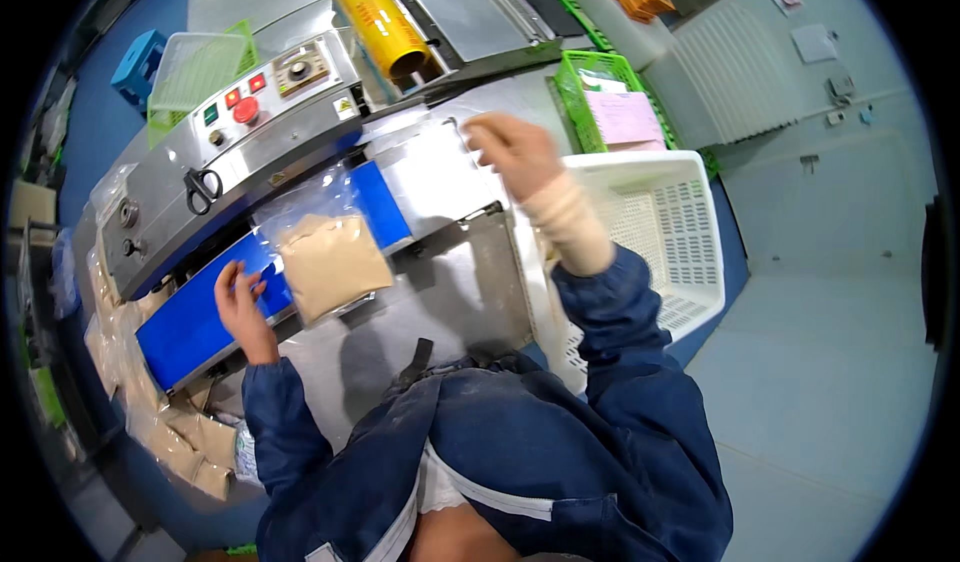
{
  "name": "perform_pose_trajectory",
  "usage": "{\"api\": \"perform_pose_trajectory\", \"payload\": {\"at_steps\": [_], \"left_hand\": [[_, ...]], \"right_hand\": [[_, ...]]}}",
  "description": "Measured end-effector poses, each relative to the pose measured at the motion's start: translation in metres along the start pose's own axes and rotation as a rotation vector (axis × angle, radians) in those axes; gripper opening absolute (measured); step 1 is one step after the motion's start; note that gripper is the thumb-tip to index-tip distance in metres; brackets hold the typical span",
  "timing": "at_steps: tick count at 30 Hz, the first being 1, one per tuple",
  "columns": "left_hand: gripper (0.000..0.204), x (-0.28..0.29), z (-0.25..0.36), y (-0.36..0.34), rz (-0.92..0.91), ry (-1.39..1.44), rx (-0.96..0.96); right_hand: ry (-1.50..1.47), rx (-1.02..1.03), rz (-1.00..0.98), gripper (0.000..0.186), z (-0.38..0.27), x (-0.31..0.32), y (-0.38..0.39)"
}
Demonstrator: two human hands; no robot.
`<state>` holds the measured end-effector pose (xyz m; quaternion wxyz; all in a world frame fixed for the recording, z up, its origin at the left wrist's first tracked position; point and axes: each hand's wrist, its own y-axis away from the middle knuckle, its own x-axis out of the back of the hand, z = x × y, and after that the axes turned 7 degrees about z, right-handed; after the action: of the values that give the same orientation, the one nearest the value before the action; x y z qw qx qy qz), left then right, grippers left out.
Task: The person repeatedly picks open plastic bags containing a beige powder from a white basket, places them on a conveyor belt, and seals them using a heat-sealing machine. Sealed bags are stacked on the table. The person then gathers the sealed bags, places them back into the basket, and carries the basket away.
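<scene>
A clear plastic bag of beige powder point(330, 267) lies across the blue conveyor belt point(190, 327) of a steel sealing machine point(180, 217). My left hand point(242, 302) is just left of the bag, over the belt, with loosely bent fingers apart and nothing seen in them. My right hand point(515, 162) is raised over the right end of the steel plate point(440, 167), up and right of the bag, slightly blurred, with bent fingers apart and nothing visible in them. Black scissors point(203, 190) rest on the machine near its control panel.
A white perforated basket point(700, 232) is at my right, a green crate with papers point(575, 92) behind it. A yellow film roll point(375, 17) tops the back machine. Several filled bags point(190, 442) pile at the left end. A blue stool point(140, 62) stands back left.
</scene>
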<state>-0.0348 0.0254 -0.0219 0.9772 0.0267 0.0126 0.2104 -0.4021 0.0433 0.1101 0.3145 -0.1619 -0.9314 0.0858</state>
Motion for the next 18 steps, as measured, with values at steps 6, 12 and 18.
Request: {"api": "perform_pose_trajectory", "payload": {"at_steps": [6, 12, 18], "left_hand": [[0.022, 0.027, 0.017, 0.043, -0.024, 0.015, -0.027], [0.022, -0.009, 0.043, 0.073, -0.2, 0.045, -0.083], [0.021, -0.059, 0.062, 0.11, -0.407, 0.074, -0.119]], "right_hand": [[0.359, -0.263, 0.455, 0.02, 0.06, 0.161, 0.091], [0.544, -0.466, 0.162, 0.031, 0.155, 0.129, 0.188], [0.678, -0.401, 0.297, 0.027, 0.165, 0.082, 0.191]]}}
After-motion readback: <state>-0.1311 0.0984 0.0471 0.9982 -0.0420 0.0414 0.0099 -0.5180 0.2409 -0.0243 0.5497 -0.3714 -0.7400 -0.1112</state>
